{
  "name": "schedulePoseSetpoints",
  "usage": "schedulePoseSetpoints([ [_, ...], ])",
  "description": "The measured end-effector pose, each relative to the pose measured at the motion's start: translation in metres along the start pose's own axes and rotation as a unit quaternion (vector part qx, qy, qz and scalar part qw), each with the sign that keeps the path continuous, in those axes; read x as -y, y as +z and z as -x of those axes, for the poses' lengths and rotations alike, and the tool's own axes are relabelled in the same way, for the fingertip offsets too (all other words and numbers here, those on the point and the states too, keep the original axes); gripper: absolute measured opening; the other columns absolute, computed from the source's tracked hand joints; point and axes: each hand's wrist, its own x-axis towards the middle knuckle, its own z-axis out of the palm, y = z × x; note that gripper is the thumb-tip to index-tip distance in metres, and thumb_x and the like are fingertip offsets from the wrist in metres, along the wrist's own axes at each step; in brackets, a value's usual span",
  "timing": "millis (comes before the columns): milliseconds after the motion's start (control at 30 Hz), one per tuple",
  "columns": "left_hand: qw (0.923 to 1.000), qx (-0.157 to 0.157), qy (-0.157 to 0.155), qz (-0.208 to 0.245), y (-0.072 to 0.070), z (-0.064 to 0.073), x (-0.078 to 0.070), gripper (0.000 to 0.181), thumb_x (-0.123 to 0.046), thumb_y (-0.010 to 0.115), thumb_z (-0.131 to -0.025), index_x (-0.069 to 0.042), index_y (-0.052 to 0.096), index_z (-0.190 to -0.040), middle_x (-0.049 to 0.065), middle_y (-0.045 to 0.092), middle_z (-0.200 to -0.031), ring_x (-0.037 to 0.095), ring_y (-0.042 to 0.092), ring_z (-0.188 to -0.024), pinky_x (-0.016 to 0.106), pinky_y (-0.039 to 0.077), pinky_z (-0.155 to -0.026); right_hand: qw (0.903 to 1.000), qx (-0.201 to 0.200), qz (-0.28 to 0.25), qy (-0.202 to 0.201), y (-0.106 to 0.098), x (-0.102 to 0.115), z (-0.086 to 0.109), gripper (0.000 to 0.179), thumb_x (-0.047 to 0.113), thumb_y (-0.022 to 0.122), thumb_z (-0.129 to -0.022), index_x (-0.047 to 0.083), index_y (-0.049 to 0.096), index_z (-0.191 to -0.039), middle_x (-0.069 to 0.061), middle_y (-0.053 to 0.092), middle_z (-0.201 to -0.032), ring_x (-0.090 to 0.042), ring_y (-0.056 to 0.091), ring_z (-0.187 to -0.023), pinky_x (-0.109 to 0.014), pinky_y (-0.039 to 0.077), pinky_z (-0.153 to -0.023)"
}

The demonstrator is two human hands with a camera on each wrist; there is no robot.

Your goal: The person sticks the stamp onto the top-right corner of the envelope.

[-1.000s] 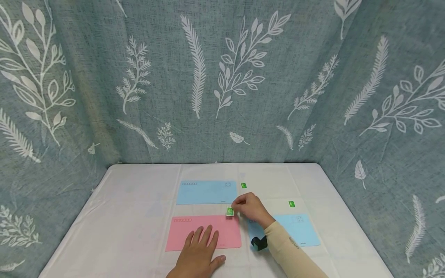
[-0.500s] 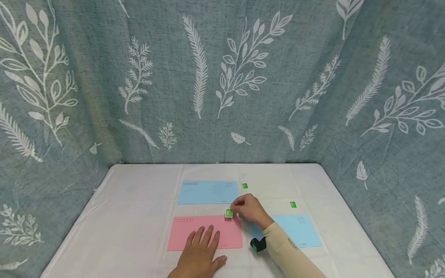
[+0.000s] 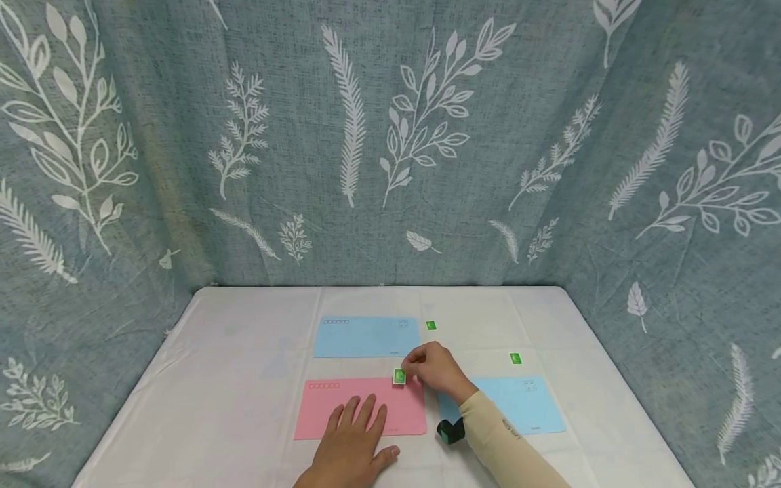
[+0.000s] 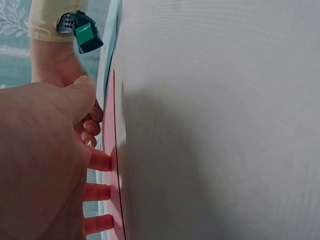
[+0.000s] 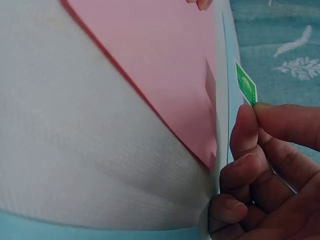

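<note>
A pink envelope (image 3: 311, 413) lies on the white-covered table. My left hand (image 3: 350, 440) rests on its lower part with fingers spread and straight; in the left wrist view the fingertips (image 4: 102, 192) touch the pink paper. My right hand (image 3: 436, 369) pinches a green stamp (image 3: 399, 376) with a white border between thumb and index finger. The stamp is over the envelope's upper right corner. In the right wrist view the stamp (image 5: 246, 84) stands tilted above the paper, apart from it, and the other fingers are curled.
One blue envelope (image 3: 366, 339) lies behind the pink one. Another blue envelope (image 3: 518, 400) is at the right, partly under my right forearm. Two more green stamps, a back stamp (image 3: 431, 326) and a right stamp (image 3: 515, 358), lie on the table (image 3: 244, 379). A patterned curtain (image 3: 390, 135) surrounds it.
My right hand has moved slightly left and toward me, bringing the pinched stamp further over the pink envelope's corner. The left hand stays in place on the envelope.
</note>
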Motion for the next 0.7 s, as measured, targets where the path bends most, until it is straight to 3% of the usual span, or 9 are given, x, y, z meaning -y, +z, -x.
schedulePoseSetpoints([
  [200, 0.9999, -0.010, 0.008, 0.002, 0.0020, 0.0000, 0.0018, 0.082, -0.071, 0.044, -0.107, -0.009, 0.054, -0.160, 0.017, 0.044, -0.167, 0.044, 0.038, -0.153, 0.065, 0.031, -0.119, 1.0000, 0.001, 0.006, -0.003, 0.0005, -0.0001, 0.0006, 0.010, 0.012, 0.078, -0.099, 0.005, 0.085, -0.099, 0.003, 0.075, -0.083, -0.013, 0.063, -0.068, -0.032, 0.054, -0.065],
  [467, 0.9990, -0.036, 0.017, -0.019, 0.0018, 0.0003, 0.0023, 0.075, -0.066, 0.050, -0.108, -0.010, 0.058, -0.157, 0.017, 0.048, -0.163, 0.043, 0.042, -0.148, 0.064, 0.035, -0.115, 0.9998, 0.001, 0.021, -0.008, 0.0037, 0.0032, -0.0004, 0.009, 0.013, 0.079, -0.097, 0.007, 0.085, -0.097, 0.005, 0.074, -0.084, -0.012, 0.062, -0.073, -0.032, 0.053, -0.068],
  [700, 0.9991, -0.030, 0.017, -0.027, 0.0002, -0.0009, 0.0011, 0.073, -0.065, 0.049, -0.108, -0.010, 0.059, -0.155, 0.016, 0.049, -0.162, 0.042, 0.043, -0.147, 0.064, 0.037, -0.114, 0.9994, 0.001, 0.034, -0.008, 0.0058, 0.0034, 0.0001, 0.008, 0.013, 0.079, -0.096, 0.009, 0.085, -0.092, 0.006, 0.074, -0.081, -0.013, 0.061, -0.075, -0.034, 0.051, -0.070],
])
